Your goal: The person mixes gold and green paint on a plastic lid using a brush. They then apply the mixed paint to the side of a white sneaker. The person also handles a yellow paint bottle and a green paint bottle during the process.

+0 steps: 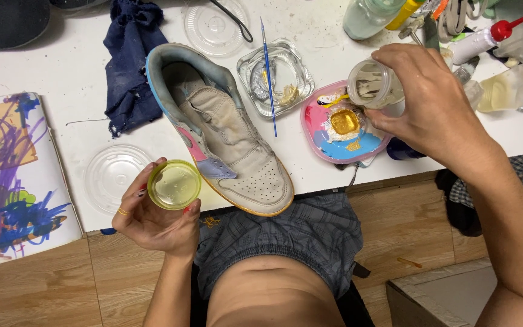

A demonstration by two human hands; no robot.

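- My right hand (434, 112) tips a small clear plastic jar (373, 83) over the pink palette (325, 130), fingers wrapped round its wall; light, probably slick (best gripped by the sides).
- My left hand (155, 221) pinches the yellow lid (174, 184) by its rim with fingertips.

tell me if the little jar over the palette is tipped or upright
Tipped: the right hand holds the small clear jar on its side, its mouth turned toward the paint palette.
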